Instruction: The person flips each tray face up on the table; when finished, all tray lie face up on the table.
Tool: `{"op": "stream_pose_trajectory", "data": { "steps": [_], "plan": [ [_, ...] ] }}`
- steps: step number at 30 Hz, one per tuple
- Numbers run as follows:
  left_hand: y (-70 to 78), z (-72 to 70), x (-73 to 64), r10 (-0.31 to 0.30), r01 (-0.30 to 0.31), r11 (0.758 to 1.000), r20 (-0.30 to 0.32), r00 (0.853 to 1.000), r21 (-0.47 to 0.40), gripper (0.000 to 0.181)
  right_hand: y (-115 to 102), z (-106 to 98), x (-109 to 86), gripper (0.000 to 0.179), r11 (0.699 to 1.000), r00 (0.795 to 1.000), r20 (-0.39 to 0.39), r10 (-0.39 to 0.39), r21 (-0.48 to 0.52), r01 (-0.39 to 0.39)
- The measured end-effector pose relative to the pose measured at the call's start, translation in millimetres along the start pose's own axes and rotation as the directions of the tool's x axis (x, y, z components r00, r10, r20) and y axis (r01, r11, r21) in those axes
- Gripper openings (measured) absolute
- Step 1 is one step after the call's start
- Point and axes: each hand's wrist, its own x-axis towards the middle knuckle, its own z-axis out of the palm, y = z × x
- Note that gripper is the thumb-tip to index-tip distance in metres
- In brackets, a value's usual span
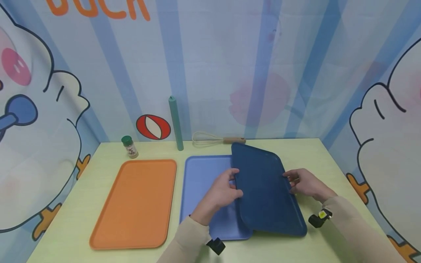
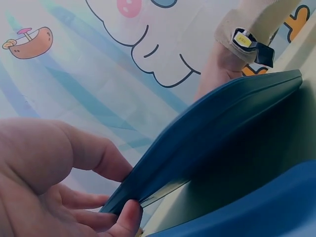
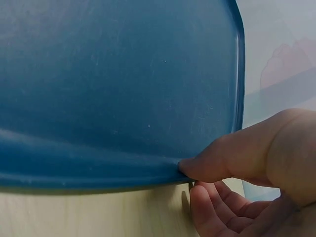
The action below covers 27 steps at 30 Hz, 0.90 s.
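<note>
A dark navy tray (image 1: 264,193) is held tilted by both hands, its left side raised over part of a periwinkle-blue tray (image 1: 205,175). My left hand (image 1: 223,190) pinches its left rim; in the left wrist view, the thumb and fingertips of that hand (image 2: 49,173) close on the tray's edge. At the opposite rim, my right hand (image 1: 304,182) grips the tray. The right wrist view has the thumb of this hand (image 3: 256,153) on the inner face of the navy tray (image 3: 118,89), with the other fingers under the rim.
An orange tray (image 1: 138,204) lies at the left of the pale table (image 1: 329,160). Along the back are a green-capped spice jar (image 1: 130,147), an upright green stick (image 1: 176,124) and a whisk (image 1: 218,139). A printed cloth backdrop (image 1: 210,73) stands behind the table.
</note>
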Motion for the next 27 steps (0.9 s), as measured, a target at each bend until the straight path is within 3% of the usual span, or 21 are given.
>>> {"op": "stream_pose_trajectory", "data": {
  "steps": [13,27],
  "plan": [
    [-5.0,9.7,4.8,0.001,-0.002,1.0,0.019,1.0,0.029,0.075,5,-11,-5.3,0.065,1.0,1.0,-0.016,0.013,-0.013,-0.013],
    [-5.3,25.2,12.0,-0.006,0.002,0.99,0.028,1.0,0.139,0.076,15,-19,-8.4,0.063,0.998,0.999,-0.035,0.028,-0.055,-0.03]
  ]
}}
